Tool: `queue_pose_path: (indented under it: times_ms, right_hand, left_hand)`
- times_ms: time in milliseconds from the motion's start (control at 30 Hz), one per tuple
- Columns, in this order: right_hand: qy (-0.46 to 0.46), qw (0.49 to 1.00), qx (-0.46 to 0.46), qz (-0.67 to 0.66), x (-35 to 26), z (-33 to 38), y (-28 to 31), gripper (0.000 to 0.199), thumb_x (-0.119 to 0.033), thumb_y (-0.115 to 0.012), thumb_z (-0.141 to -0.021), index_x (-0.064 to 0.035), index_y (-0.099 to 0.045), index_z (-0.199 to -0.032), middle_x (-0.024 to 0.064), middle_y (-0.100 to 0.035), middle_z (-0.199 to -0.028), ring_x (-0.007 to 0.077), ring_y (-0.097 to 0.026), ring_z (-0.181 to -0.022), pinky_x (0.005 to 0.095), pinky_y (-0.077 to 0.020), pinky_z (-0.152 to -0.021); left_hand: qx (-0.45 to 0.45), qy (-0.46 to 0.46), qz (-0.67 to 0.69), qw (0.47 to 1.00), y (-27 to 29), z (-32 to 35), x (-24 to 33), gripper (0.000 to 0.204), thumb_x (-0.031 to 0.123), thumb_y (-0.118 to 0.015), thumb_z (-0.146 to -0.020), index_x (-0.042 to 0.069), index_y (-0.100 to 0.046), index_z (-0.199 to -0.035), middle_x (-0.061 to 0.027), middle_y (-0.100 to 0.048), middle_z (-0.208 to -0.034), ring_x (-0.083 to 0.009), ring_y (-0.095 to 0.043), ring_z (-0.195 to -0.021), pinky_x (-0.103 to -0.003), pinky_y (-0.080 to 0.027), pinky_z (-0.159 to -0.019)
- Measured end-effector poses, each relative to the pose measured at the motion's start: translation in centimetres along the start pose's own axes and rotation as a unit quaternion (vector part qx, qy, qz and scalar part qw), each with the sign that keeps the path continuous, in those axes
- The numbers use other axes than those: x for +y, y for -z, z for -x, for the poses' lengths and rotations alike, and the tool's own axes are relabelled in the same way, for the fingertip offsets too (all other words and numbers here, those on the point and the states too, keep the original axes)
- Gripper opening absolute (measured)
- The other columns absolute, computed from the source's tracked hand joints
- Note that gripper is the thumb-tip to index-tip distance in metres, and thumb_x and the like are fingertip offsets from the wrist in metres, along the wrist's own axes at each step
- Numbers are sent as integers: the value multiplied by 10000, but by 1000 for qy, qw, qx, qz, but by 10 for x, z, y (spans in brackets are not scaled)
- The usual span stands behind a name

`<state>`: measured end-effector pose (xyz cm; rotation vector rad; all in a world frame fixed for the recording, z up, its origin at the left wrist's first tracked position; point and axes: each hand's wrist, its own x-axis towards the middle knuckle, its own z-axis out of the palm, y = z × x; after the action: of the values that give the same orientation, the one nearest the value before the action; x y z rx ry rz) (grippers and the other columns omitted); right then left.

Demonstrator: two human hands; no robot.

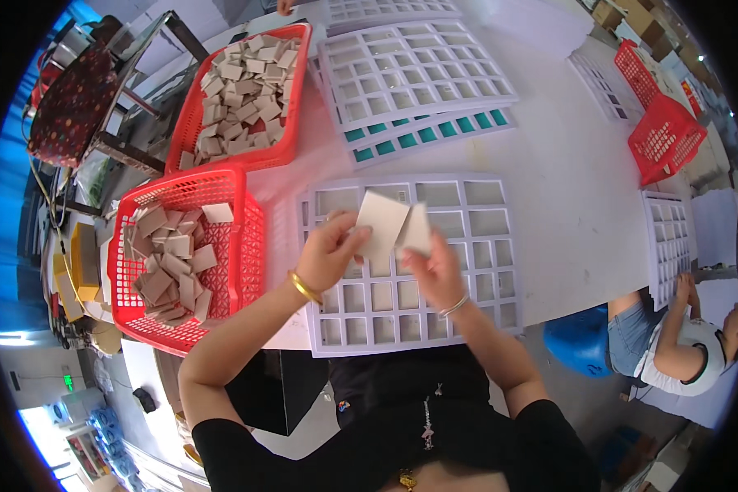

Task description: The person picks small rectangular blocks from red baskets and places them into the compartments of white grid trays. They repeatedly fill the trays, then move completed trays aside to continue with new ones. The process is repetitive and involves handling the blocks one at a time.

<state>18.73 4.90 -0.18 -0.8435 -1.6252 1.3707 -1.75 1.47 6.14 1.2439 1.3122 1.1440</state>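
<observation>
My left hand (333, 248), with a gold bangle at its wrist, is closed on a flat white square piece (382, 220). Another pale square piece (416, 230) is pinched in my right hand (436, 271), its edge against or just behind the first; I cannot tell whether they touch. Both hands are above a white grid tray (410, 348) that lies at the table's near edge. Dull grey-white shows in many of its compartments. On the left, beside my left forearm, a red plastic basket (250, 246) holds many loose square pieces (172, 266), beige and white.
A second red basket (302, 78), fuller of such pieces, sits farther back. Stacked white grid trays (418, 70) lie beyond mine, some with green compartments. At the right are more red baskets (664, 135), another grid tray (671, 246) and a seated person (672, 353) by a blue stool.
</observation>
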Motion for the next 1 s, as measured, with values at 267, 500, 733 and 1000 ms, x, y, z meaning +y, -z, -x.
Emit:
queue_pose_path:
  times_ms: [267,500,733,1000]
  right_hand:
    - [15,990,141,25,1,-40,93,443,-2,-563,-860,-37,-394,-1268,106,-610,-907,100,-558,-734,218,-448,-605]
    - [1,996,68,57,27,-67,87,321,-7,-550,-879,-37,-497,-1194,78,-633,-1005,115,-597,-809,248,-493,-698]
    - [-43,984,-52,162,47,-120,52,234,-65,-575,-845,-77,-624,-1074,98,-663,-957,179,-609,-716,298,-496,-667]
    - [-25,943,-132,304,79,-143,31,193,-80,-580,-830,-118,-678,-992,110,-636,-950,268,-625,-800,384,-508,-734]
  left_hand:
    - [-68,-3,-401,914,-4,-58,-58,153,203,-601,-843,134,-611,-979,-71,-658,-904,-292,-628,-843,-393,-487,-723]
    - [-90,-23,-485,869,-7,-72,-72,146,197,-537,-875,158,-614,-992,-59,-646,-978,-289,-634,-877,-407,-509,-737]
    - [-22,102,-605,789,-16,-54,-57,178,78,-516,-839,85,-564,-1010,-98,-606,-1013,-306,-646,-875,-413,-537,-679]
    - [-50,59,-550,832,-31,-22,-78,222,61,-552,-823,140,-612,-1022,-37,-597,-1114,-276,-647,-854,-399,-534,-704]
